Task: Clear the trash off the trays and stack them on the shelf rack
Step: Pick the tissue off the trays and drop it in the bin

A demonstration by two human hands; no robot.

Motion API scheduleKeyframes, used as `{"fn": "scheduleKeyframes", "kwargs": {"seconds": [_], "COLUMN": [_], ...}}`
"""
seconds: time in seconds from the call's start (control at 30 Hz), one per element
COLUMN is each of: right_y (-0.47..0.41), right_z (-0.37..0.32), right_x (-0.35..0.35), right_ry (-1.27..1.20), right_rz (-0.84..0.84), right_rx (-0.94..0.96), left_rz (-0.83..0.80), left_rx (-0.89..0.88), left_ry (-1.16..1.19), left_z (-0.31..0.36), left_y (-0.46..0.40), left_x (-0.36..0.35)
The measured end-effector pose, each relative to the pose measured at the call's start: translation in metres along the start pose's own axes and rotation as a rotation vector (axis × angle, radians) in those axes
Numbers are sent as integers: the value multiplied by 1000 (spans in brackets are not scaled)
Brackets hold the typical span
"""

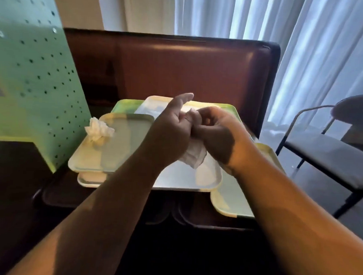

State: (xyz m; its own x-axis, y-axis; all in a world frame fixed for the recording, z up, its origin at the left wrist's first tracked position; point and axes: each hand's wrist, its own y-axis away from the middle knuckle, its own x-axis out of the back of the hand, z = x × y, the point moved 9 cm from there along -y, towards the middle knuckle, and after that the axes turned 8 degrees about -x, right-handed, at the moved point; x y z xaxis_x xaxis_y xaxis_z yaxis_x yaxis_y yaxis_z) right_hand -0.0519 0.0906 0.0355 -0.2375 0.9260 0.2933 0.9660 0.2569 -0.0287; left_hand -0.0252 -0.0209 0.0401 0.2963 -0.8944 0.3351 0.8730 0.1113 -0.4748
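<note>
Several pale trays overlap on a dark table. The left tray (pixel 122 139) carries a crumpled white tissue (pixel 98 129) on its far left corner. A white middle tray (pixel 174 178) lies under my hands, and a green tray (pixel 123 105) lies behind it. Another tray (pixel 232 199) juts out at the right. Both hands meet above the middle tray. My right hand (pixel 216 134) grips a white tissue (pixel 193 155) that hangs below it. My left hand (pixel 173 124) touches the same tissue with its fingers stretched out.
A brown padded bench back (pixel 179 68) stands behind the table. A green perforated panel (pixel 33 79) rises at the left. A dark metal chair (pixel 329 152) stands at the right before white curtains (pixel 285 27).
</note>
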Motion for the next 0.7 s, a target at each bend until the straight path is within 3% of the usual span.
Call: {"fn": "scheduleKeyframes", "kwargs": {"seconds": [0.1,0.17,0.27,0.37,0.57,0.7], "right_y": [-12,-20,-27,-33,-60,-95], "right_z": [-2,-2,12,29,12,-10], "right_x": [-37,-57,-94,-116,-114,-100], "right_ry": [1,315,768,875,1067,1032], "right_rz": [-113,-130,-293,-392,-318,-152], "right_rx": [-104,-62,-37,-96,-8,25], "left_rz": [79,130,220,253,110,33], "left_rx": [22,56,140,199,289,465], "left_ry": [-242,-349,-454,-578,-953,-982], "left_z": [-23,-38,-58,-74,-107,-134], "left_y": [1,3,2,-1,-17,-27], "left_x": [47,79,122,148,164,169]}}
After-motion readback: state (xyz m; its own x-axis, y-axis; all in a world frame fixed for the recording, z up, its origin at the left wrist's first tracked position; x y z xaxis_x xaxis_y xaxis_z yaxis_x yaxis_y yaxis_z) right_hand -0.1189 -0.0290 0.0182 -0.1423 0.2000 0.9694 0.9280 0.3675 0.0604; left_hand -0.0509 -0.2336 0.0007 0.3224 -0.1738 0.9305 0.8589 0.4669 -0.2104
